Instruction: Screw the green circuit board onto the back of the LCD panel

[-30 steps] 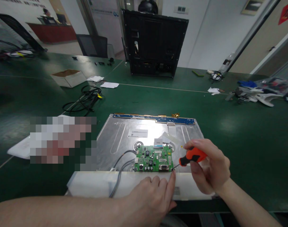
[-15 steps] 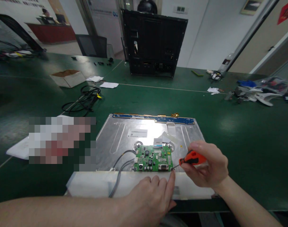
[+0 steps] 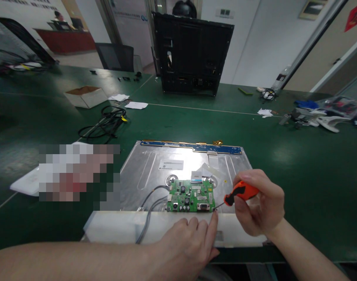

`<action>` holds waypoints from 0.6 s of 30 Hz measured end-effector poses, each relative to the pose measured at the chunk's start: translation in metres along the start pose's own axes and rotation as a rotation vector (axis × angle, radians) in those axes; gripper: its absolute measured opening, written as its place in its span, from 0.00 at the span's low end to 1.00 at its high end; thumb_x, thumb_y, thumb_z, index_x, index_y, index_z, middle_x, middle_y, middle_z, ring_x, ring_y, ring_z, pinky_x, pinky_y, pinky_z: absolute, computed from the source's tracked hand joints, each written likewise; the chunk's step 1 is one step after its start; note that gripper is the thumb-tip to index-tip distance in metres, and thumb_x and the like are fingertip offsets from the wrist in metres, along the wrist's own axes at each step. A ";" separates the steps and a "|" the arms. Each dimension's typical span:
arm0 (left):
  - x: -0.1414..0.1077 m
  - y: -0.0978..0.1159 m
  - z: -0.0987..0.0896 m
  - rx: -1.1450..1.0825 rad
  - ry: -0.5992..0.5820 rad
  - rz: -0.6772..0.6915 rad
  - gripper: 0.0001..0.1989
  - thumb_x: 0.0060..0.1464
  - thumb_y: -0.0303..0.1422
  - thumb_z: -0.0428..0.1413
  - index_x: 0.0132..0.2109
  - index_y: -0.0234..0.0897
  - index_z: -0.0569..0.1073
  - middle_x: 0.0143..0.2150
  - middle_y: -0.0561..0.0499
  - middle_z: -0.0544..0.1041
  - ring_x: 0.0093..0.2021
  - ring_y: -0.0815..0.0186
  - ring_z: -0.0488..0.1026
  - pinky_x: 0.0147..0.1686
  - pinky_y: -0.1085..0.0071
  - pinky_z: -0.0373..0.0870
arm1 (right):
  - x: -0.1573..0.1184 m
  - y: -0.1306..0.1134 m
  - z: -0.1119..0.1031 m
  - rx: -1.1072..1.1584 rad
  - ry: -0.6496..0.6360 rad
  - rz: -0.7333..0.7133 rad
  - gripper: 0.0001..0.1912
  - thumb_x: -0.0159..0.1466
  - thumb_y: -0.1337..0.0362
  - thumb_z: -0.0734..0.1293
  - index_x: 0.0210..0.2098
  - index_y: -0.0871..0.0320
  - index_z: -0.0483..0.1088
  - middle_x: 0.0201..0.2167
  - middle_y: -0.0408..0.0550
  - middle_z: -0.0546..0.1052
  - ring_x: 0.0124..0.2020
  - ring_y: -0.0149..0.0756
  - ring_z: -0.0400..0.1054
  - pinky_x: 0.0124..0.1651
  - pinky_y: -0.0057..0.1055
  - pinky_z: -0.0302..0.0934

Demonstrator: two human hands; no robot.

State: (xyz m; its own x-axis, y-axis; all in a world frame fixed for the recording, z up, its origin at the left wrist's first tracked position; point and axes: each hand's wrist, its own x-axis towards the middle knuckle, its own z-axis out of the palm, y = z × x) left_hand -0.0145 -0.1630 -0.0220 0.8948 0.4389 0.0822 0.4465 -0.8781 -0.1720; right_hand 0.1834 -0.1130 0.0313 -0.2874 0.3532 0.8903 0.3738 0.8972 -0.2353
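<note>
A green circuit board (image 3: 192,195) lies on the metal back of a display panel (image 3: 143,168). My right hand (image 3: 261,203) grips an orange and black screwdriver (image 3: 244,191), held at a slant with its tip at the board's lower right corner. My left hand (image 3: 192,242) rests palm down over the white strip (image 3: 116,226) along the panel's near edge. Its index finger is stretched out to the same corner, touching or nearly touching the screwdriver tip; the other fingers are bent. Any screw under the tip is too small to make out. Grey cables (image 3: 149,218) run from the board's left side.
Beyond the panel stands a black monitor housing (image 3: 192,54). A black cable coil (image 3: 103,125) and an open cardboard box (image 3: 86,97) lie at left. A blurred-out patch covers something on a white sheet (image 3: 26,183). Plastic bags and parts (image 3: 321,113) sit at right.
The screwdriver handle has turned and shifted slightly right, and my right thumb has moved back along it. The tip remains at the board corner. My left hand holds its place.
</note>
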 end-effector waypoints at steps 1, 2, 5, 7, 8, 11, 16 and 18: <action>0.000 0.000 0.000 0.004 -0.003 -0.001 0.31 0.65 0.42 0.47 0.63 0.16 0.58 0.34 0.43 0.75 0.28 0.61 0.72 0.22 0.67 0.64 | 0.001 0.000 0.000 -0.004 0.008 -0.005 0.33 0.55 0.75 0.64 0.60 0.63 0.58 0.39 0.50 0.70 0.34 0.35 0.68 0.27 0.31 0.66; 0.000 0.000 0.000 0.004 -0.005 -0.005 0.31 0.65 0.42 0.47 0.63 0.17 0.58 0.34 0.43 0.75 0.28 0.61 0.72 0.22 0.68 0.64 | 0.001 0.000 0.001 -0.006 0.012 -0.007 0.32 0.55 0.76 0.64 0.60 0.63 0.59 0.37 0.49 0.70 0.32 0.34 0.67 0.25 0.30 0.65; 0.000 0.000 -0.001 -0.010 0.002 -0.015 0.31 0.65 0.42 0.48 0.63 0.17 0.58 0.33 0.43 0.75 0.28 0.61 0.72 0.22 0.69 0.64 | 0.004 -0.002 0.001 -0.018 -0.023 0.010 0.28 0.57 0.77 0.64 0.57 0.61 0.61 0.28 0.42 0.69 0.23 0.30 0.63 0.20 0.28 0.59; 0.000 0.000 -0.002 -0.018 0.002 -0.014 0.31 0.65 0.42 0.48 0.63 0.17 0.58 0.33 0.44 0.75 0.28 0.61 0.72 0.22 0.68 0.64 | 0.006 -0.003 0.001 -0.035 -0.050 0.032 0.27 0.58 0.76 0.65 0.56 0.60 0.61 0.24 0.38 0.69 0.21 0.30 0.62 0.19 0.28 0.58; 0.000 0.000 -0.002 -0.020 0.001 -0.011 0.31 0.65 0.42 0.48 0.63 0.17 0.58 0.34 0.44 0.75 0.28 0.61 0.72 0.22 0.68 0.64 | 0.006 -0.004 0.001 -0.043 -0.054 0.038 0.27 0.58 0.76 0.65 0.56 0.60 0.61 0.24 0.38 0.69 0.21 0.31 0.62 0.19 0.28 0.59; 0.000 -0.001 -0.004 -0.018 0.008 -0.004 0.32 0.64 0.42 0.49 0.63 0.16 0.58 0.34 0.43 0.75 0.28 0.61 0.72 0.21 0.67 0.65 | 0.006 -0.005 0.000 -0.024 -0.059 0.035 0.28 0.58 0.74 0.64 0.58 0.60 0.60 0.27 0.42 0.72 0.24 0.33 0.66 0.21 0.29 0.63; 0.000 0.000 -0.004 0.003 0.001 -0.010 0.33 0.64 0.42 0.49 0.63 0.15 0.57 0.34 0.43 0.75 0.28 0.60 0.72 0.21 0.67 0.65 | 0.003 -0.006 -0.003 0.011 -0.079 0.083 0.31 0.57 0.74 0.60 0.60 0.60 0.59 0.43 0.53 0.74 0.35 0.36 0.71 0.31 0.33 0.70; 0.000 0.001 -0.003 0.007 0.001 -0.009 0.32 0.64 0.42 0.49 0.63 0.16 0.58 0.33 0.43 0.75 0.28 0.61 0.72 0.22 0.68 0.64 | 0.002 -0.005 -0.004 0.005 -0.075 0.086 0.32 0.57 0.75 0.61 0.61 0.61 0.58 0.43 0.53 0.74 0.35 0.36 0.71 0.32 0.34 0.70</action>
State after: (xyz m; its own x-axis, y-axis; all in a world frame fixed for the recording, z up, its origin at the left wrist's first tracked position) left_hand -0.0141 -0.1639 -0.0193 0.8905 0.4469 0.0847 0.4549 -0.8725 -0.1784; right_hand 0.1842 -0.1178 0.0353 -0.3197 0.4476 0.8351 0.3955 0.8640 -0.3117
